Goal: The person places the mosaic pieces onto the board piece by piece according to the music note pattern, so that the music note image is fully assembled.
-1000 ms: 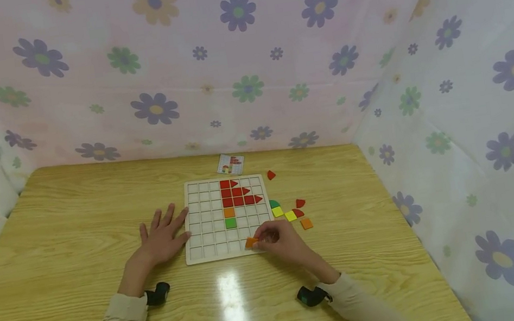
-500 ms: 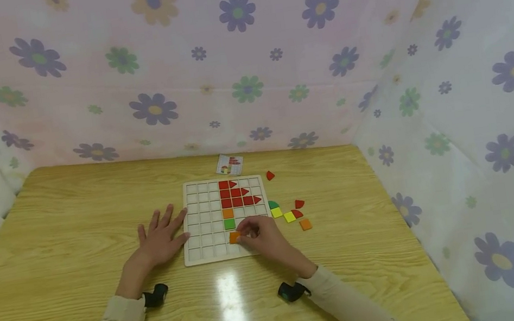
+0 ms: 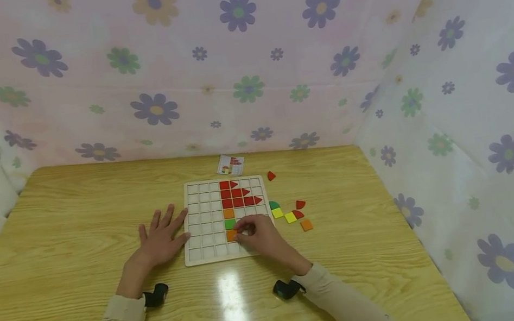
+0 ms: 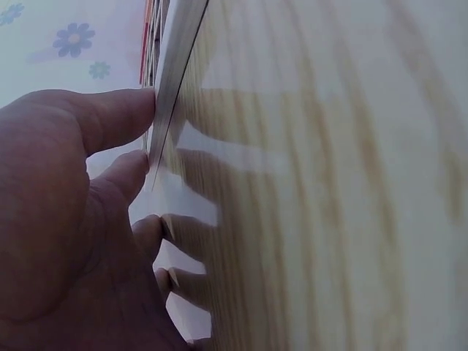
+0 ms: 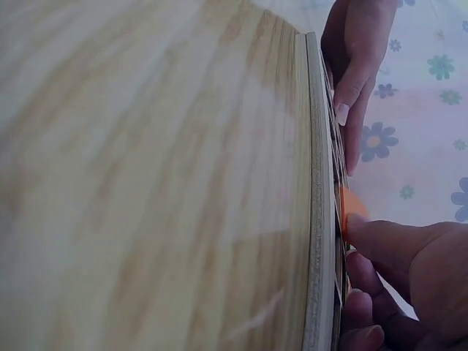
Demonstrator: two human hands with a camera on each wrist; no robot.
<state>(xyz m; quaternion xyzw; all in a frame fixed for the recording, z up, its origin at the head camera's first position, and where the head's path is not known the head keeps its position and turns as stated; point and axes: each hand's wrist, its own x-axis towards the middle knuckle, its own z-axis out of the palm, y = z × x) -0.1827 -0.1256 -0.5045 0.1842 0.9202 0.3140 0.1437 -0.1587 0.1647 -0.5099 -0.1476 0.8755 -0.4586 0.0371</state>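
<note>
The step in hand looks like seating an orange square tile (image 3: 230,236) on the grid board (image 3: 207,242), just beside the one green square (image 3: 230,224); the right hand (image 3: 264,236) pinches it, while the left hand (image 3: 161,242) spreads its fingers against the board's edge. Next probably calls for settling it flat and releasing. Also aboard: six red squares (image 3: 227,204), three red triangles (image 3: 258,200), one orange square (image 3: 228,214). Loose: two yellow squares (image 3: 291,217), one spare orange tile (image 3: 306,225), four quarter-rounds (image 3: 300,204).

Pinched at its right edge by a person's right hand (image 3: 264,239), an orange square tile (image 3: 230,236) sits on a pale gridded board (image 3: 202,228), directly near of a green square tile (image 3: 230,224). The left hand (image 3: 159,244), fingers spread, touches the board's left edge. Red tiles (image 3: 237,193) form three rows, each ending in a right-pointing triangle, toward the far side.
</note>
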